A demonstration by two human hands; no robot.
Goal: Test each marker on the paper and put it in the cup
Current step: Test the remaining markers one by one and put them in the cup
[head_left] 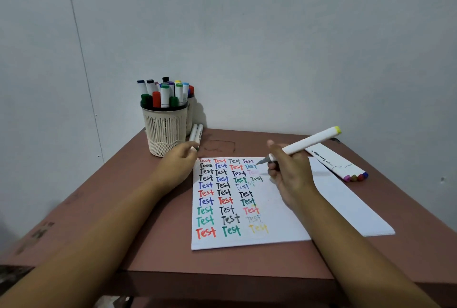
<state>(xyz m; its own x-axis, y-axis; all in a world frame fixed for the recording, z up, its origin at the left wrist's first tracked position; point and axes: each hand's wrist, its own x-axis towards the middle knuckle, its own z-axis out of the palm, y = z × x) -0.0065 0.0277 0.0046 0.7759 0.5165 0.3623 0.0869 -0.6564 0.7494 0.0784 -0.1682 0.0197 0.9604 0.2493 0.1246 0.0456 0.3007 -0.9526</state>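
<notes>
A: Marker [311,141]?
B: White, yellow end, uncapped, tilted; grey tip at top of paper [279,221], which was filled w/ coloured "Test" rows.
A: Cup [165,132]?
B: Cream, upright, back-left, packed w/ capped markers [164,95].

From my feed, the non-job stuff is pretty sparse. There's a reddish-brown desk [158,246] pushed up against a plain pale grey wall [272,35]. A thin seam [81,60] runs down the wall on the left, slightly slanted in the wide lens. The desk's near-left edge has some dark scuffs [40,231], and toward the back I can see a faint boxy stain [217,145] on the top. There's also a tiny dark speck [442,180] on the wall at far right.
</notes>
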